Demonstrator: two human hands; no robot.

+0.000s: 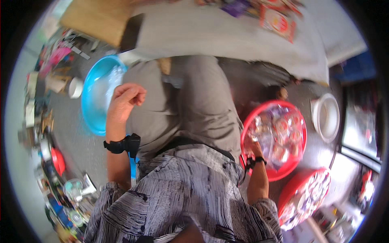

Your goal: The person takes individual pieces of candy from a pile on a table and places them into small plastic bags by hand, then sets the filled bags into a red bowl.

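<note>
My left hand (127, 99) is raised beside my left thigh, between the knee and a blue basin (92, 121). Its fingers are curled into a loose fist, and nothing shows in them. Clear plastic (115, 81) lies in that basin. My right hand (255, 149) reaches down into a red basin (274, 177) to the right of my lap. Small clear packets (281, 126) with reddish-brown contents fill this basin. The right fingertips are at the packets on the basin's left side, too blurred to show whether they grip one. Black bands circle both wrists.
A white-covered table (178, 38) stands ahead, with an orange-red packet (277, 23), other packages and a dark flat object (132, 32) on it. At the right are a white basin (326, 118) and a second red basin (289, 188) heaped with packets. Clutter lines the left wall.
</note>
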